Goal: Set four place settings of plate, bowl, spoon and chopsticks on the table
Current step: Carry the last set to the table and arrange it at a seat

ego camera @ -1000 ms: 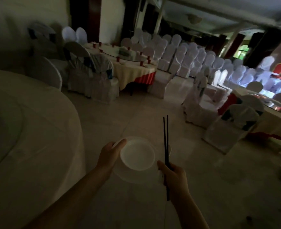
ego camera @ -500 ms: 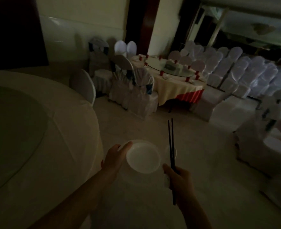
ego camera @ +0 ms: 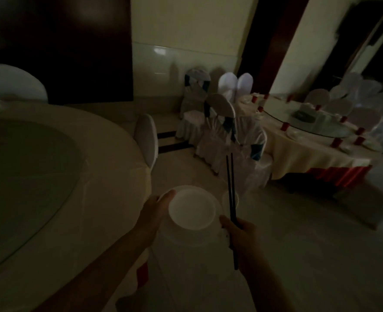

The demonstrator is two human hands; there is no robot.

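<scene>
Pretty dim here, but the left hand [ego camera: 155, 212] grips the bowl [ego camera: 191, 210] stacked on what looks like a plate [ego camera: 181, 238]; the right hand [ego camera: 242, 233] pinches black chopsticks [ego camera: 231, 188] upright, beside the round table [ego camera: 109, 176].

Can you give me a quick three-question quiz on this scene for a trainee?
1. True or false: the chopsticks are in the right hand.
2. What does the left hand hold? A) a red cup B) the bowl on a plate C) nothing
3. Fill in: the near table lies to the person's ____.

Key: 1 true; 2 B; 3 left.
</scene>
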